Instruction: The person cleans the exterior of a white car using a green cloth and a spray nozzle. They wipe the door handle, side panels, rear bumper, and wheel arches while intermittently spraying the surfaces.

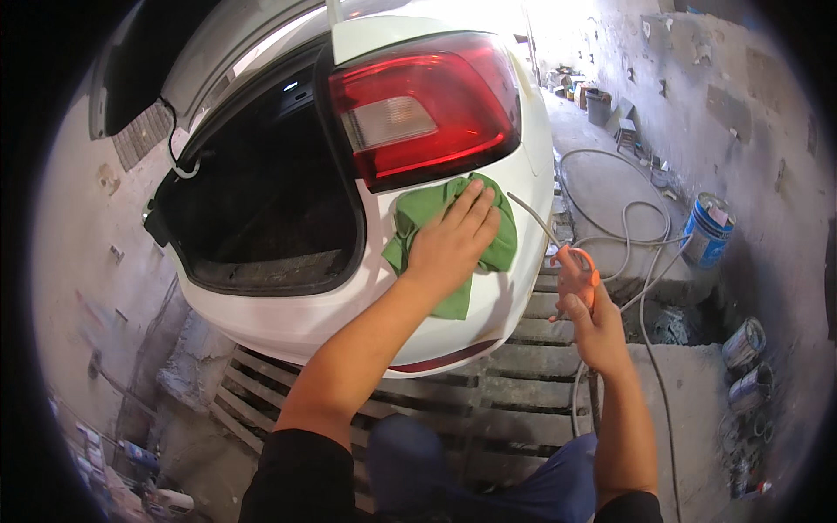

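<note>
My left hand (458, 238) lies flat over a bunched green cloth (425, 206), pressing it onto the white rear bumper (487, 297) of a car. Just above the cloth is the red tail light (451, 98), which has a pale lens set in it. An orange air blow gun (577, 278) is held in my right hand (598, 327), to the right of the bumper. Its thin metal nozzle (533, 216) points up and left, towards the cloth. A hose hangs from the gun's lower end, partly hidden by my forearm.
The boot opening (268, 209) gapes at left under the raised lid (137, 65). Slatted floor grating (458, 405) runs beneath the car. Grey hose (654, 314) loops over the floor at right, near a blue paint bucket (709, 229) and several cans (745, 343) along the wall.
</note>
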A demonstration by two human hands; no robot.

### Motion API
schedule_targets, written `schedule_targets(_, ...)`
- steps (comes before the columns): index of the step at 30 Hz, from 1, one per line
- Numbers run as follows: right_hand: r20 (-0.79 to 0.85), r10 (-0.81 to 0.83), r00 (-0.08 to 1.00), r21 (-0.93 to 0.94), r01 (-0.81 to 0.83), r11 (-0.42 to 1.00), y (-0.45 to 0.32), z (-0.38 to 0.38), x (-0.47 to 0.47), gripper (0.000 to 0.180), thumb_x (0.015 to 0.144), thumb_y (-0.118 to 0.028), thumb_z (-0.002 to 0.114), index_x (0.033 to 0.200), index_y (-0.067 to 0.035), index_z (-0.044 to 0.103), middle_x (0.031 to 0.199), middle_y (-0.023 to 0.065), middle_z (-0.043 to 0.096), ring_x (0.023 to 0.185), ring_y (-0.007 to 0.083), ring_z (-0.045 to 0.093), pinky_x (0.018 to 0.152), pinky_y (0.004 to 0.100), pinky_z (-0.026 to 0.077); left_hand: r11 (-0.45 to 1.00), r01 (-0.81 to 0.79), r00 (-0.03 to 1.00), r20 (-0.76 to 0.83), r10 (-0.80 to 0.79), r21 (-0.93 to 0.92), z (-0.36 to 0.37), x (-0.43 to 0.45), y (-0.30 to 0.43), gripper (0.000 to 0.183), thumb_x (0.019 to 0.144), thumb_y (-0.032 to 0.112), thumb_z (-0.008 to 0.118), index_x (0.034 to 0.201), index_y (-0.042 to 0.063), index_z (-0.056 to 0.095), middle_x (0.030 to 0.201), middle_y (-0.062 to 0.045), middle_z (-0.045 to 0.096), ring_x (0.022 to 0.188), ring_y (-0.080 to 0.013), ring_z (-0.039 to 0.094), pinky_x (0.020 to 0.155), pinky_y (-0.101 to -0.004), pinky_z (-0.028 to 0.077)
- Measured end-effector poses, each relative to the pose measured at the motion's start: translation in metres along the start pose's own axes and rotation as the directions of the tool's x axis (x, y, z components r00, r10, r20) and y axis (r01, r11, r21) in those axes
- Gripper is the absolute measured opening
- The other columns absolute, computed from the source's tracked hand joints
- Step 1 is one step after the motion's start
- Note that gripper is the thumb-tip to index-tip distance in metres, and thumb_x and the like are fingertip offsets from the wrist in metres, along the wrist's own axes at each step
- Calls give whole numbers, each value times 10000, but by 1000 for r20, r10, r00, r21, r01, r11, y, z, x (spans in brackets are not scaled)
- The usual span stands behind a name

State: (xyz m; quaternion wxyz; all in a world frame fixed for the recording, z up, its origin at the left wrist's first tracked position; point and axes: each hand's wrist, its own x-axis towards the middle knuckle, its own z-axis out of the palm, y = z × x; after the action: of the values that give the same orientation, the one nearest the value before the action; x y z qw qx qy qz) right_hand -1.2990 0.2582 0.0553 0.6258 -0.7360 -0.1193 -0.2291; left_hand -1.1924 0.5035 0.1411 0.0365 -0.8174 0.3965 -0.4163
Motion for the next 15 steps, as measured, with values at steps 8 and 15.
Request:
schedule_targets(8, 8, 182, 983, -168, -178, 970, -14, 21, 13, 460, 1012, -237, 620, 1397, -10, 512, 904, 101, 706, 735, 153, 630, 724, 346, 547, 912, 410, 912, 15, -410, 3, -28, -106, 8, 545, 762, -48, 632, 1296, 55, 582, 1538, -92, 467, 1479, -310, 370, 1168, -502, 346)
schedule_targets(15, 11, -43, 999, -293, 44, 955, -28, 55, 9, 430, 994, -262, 635, 1341, -28, 539, 847, 146, 700, 709, 232, 672, 696, 372, 540, 839, 533, 844, 10, -536, -109, -27, -166, 25, 641, 662, -94, 671, 1283, 33, 579, 1521, -140, 476, 1465, -352, 379, 1152, -516, 349)
